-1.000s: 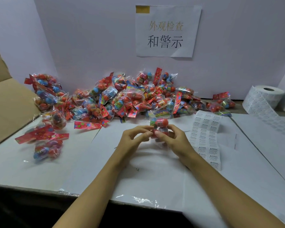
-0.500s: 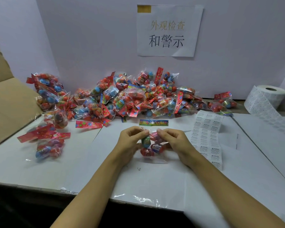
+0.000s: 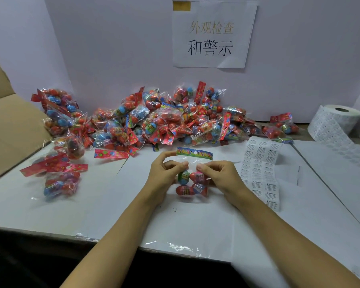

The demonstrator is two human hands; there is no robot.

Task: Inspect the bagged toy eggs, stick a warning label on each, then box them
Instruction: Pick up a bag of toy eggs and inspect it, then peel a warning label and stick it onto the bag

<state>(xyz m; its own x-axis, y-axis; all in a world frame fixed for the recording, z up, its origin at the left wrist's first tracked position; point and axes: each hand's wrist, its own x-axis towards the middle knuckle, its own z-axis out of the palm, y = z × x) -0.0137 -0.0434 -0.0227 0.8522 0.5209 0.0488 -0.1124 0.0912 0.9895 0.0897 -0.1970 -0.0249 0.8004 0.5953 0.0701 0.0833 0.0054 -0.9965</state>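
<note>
At the far left a brown cardboard box [image 3: 10, 129] is cut off by the frame edge, so only a flap and part of one wall show. Right of the box, a few crinkly clear bags lie loose, and the big pile of bagged eggs [image 3: 154, 121] heaps against the back wall; the bags blur together and cannot be counted. In front of the pile, on the white table [image 3: 50, 208], the left hand [image 3: 164, 173] and right hand [image 3: 218, 175] each pinch the clear film of one bag [image 3: 192, 181] just under its colourful paper header. Four glossy eggs show inside it, three red and one green and blue; the fingers hide the bag's side edges. Right of the bag lies a limp strip of warning labels [image 3: 262, 171], its print too small to read, and beyond it a paper label roll [image 3: 337, 121].
</note>
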